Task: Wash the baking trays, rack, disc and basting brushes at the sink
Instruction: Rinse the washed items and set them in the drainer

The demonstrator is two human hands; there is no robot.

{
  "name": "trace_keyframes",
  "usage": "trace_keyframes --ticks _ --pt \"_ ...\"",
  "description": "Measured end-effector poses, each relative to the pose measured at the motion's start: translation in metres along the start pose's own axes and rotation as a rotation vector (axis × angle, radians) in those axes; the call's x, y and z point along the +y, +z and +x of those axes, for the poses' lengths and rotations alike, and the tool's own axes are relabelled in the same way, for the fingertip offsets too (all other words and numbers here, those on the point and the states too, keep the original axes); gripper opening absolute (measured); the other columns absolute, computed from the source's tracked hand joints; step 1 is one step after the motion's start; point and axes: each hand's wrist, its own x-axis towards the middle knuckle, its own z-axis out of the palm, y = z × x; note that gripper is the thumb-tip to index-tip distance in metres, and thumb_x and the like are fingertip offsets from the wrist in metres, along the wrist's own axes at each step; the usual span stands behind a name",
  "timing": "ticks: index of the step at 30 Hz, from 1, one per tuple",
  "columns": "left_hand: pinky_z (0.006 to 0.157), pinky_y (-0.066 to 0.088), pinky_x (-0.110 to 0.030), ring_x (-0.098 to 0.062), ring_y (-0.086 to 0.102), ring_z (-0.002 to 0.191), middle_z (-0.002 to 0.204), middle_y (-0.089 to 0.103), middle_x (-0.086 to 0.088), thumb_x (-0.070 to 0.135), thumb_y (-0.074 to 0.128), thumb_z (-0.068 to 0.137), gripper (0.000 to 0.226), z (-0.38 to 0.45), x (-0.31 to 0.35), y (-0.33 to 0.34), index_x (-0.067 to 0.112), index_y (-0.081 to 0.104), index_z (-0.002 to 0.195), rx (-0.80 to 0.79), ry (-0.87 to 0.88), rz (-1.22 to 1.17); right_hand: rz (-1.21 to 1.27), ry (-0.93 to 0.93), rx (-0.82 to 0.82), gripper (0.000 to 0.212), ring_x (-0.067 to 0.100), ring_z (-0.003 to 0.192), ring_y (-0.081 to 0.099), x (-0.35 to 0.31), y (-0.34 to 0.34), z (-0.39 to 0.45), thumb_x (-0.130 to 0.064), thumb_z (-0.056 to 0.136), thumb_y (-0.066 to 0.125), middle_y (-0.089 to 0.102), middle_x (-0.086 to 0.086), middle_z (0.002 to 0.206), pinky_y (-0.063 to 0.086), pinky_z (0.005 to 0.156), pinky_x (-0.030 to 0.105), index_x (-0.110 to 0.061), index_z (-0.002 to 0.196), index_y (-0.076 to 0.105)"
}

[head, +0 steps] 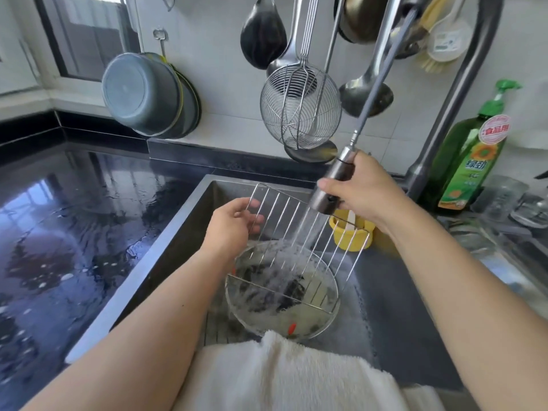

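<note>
The wire rack is held tilted over the middle of the sink, with its far edge raised and its near edge low, just above a glass bowl. The left hand grips the rack at its far left corner, the fingers curled around the outer wire. The right hand is wrapped around the pull-out spray head, thumb on the upper side, and points it down at the rack. Water runs from the head through the wires and falls into the bowl, which stands on the sink bottom and holds cloudy water with dark pieces and some small red pieces. The grey hose goes from the spray head up to the faucet at the far right corner of the sink. A yellow cup stands behind the rack, near the right wall of the sink. A white towel lies over the near edge. A green bottle of dish soap stands on the counter just beside the faucet. The black countertop left of the sink is wet. On the wall hang a wire skimmer, ladles and a grey basin.
</note>
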Motion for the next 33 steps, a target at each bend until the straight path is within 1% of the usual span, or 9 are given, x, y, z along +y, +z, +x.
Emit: trace_keyframes --ticks 5,11,15,19,23,25,27,29,33 --pt "0.055 0.042 -0.027 -0.015 0.066 0.073 0.090 0.076 -0.007 0.001 0.041 0.105 0.037 0.002 0.001 -0.001 0.023 0.070 0.100 0.019 -0.009 -0.011 -0.138 0.000 -0.031 0.049 0.022 0.107 0.066 0.028 -0.034 -0.006 -0.019 0.080 0.085 0.069 0.000 0.113 0.051 0.101 0.048 -0.022 0.118 0.054" --pt "0.053 0.045 -0.026 -0.016 0.063 0.075 0.089 0.074 -0.006 0.001 0.041 0.106 0.034 0.000 0.002 -0.003 0.019 0.070 0.104 0.033 -0.015 -0.050 -0.044 -0.098 -0.089 0.068 0.017 0.100 0.070 0.030 -0.027 -0.011 -0.040 0.060 0.092 0.071 -0.001 0.107 0.056 0.095 0.048 -0.028 0.114 0.054" --pt "0.059 0.044 -0.029 -0.017 0.063 0.076 0.088 0.075 -0.004 0.004 0.043 0.107 0.033 0.000 0.002 -0.002 0.022 0.071 0.102 0.054 -0.014 -0.068 -0.104 -0.117 -0.076 0.067 0.013 0.100 0.066 0.023 -0.020 -0.008 -0.037 0.068 0.093 0.066 -0.005 0.107 0.057 0.094 0.044 -0.029 0.119 0.051" --pt "0.062 0.045 -0.031 -0.016 0.063 0.074 0.087 0.075 -0.004 0.007 0.044 0.109 0.033 0.003 -0.003 -0.001 0.023 0.071 0.103 0.041 0.000 -0.039 -0.172 -0.113 -0.332 0.083 0.006 0.119 0.060 0.019 -0.039 0.008 -0.034 0.070 0.092 0.063 -0.012 0.124 0.048 0.108 0.037 -0.035 0.138 0.044" --pt "0.060 0.048 -0.024 -0.012 0.066 0.072 0.092 0.077 -0.006 0.009 0.045 0.109 0.032 0.005 -0.007 0.000 0.026 0.071 0.105 0.059 0.065 0.084 -0.689 -0.166 -0.381 0.063 0.010 0.117 0.052 0.021 -0.066 0.054 -0.015 0.091 0.071 0.056 -0.008 0.135 0.041 0.101 0.028 -0.029 0.148 0.046" --pt "0.058 0.050 -0.029 -0.013 0.064 0.070 0.092 0.076 -0.008 0.002 0.044 0.105 0.038 0.004 -0.008 0.001 0.028 0.072 0.101 0.050 0.081 0.128 -1.102 -0.227 -0.225 0.044 0.023 0.132 0.044 0.027 -0.070 0.076 -0.023 0.102 0.055 0.053 0.005 0.143 0.036 0.108 0.036 -0.023 0.146 0.050" --pt "0.059 0.053 -0.036 -0.013 0.062 0.068 0.090 0.076 -0.008 -0.003 0.043 0.101 0.042 0.003 -0.008 0.001 0.028 0.072 0.099 0.050 0.087 0.167 -1.615 -0.173 -0.250 0.040 0.033 0.151 0.022 0.039 -0.079 0.086 -0.041 0.106 0.043 0.050 0.007 0.150 0.019 0.121 0.049 -0.025 0.140 0.057" --pt "0.061 0.055 -0.032 -0.011 0.064 0.069 0.087 0.076 -0.004 -0.003 0.045 0.100 0.041 0.002 -0.008 -0.002 0.026 0.073 0.105 0.061 0.099 0.223 -1.973 -0.105 -0.308 0.038 0.037 0.146 0.027 0.052 -0.099 0.087 -0.046 0.105 0.040 0.057 0.002 0.143 0.017 0.119 0.053 -0.032 0.134 0.062" --pt "0.054 0.051 -0.019 -0.010 0.068 0.074 0.087 0.075 0.002 0.000 0.044 0.101 0.042 -0.001 -0.004 -0.003 0.027 0.074 0.113 0.084 0.102 0.271 -1.766 -0.452 -0.038 0.021 0.033 0.120 0.049 0.061 -0.107 0.081 -0.025 0.093 0.062 0.064 0.006 0.115 0.035 0.109 0.048 -0.016 0.111 0.069"
